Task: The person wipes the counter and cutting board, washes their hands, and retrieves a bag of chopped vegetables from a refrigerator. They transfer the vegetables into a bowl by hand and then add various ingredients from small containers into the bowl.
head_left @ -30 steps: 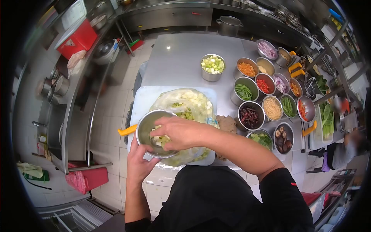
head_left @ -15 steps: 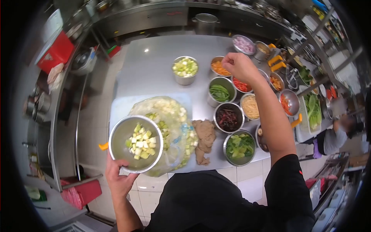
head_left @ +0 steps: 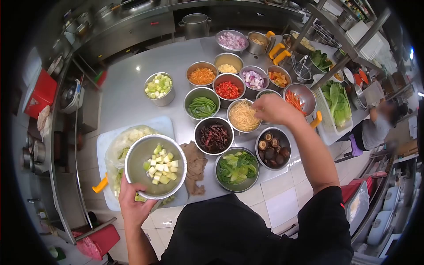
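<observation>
My left hand (head_left: 134,201) grips the rim of a metal bowl (head_left: 132,170), thumb inside the edge. Diced pale-green vegetable pieces (head_left: 164,167) lie in the bowl, which is tilted toward me above a clear plastic bag (head_left: 117,152) on a cutting board (head_left: 102,145). My right hand (head_left: 274,109) hovers at the right edge of a container of thin yellow strips (head_left: 244,116), its fingers curled together; whatever is in them is hidden. Close by are red chopped peppers (head_left: 229,89), dried chillies (head_left: 214,136) and mushrooms (head_left: 273,150).
A brown cloth (head_left: 194,170) lies beside the board. Several more containers stand around, among them green beans (head_left: 202,107), leafy greens (head_left: 237,168) and a pot of diced vegetable (head_left: 159,86). A knife with an orange handle (head_left: 100,183) pokes out at left. Another person (head_left: 375,126) is at far right.
The view has swung right, so the table and containers sit further left. My right hand has moved from near the shredded carrot to the yellow strips. My left hand still holds the bowl.
</observation>
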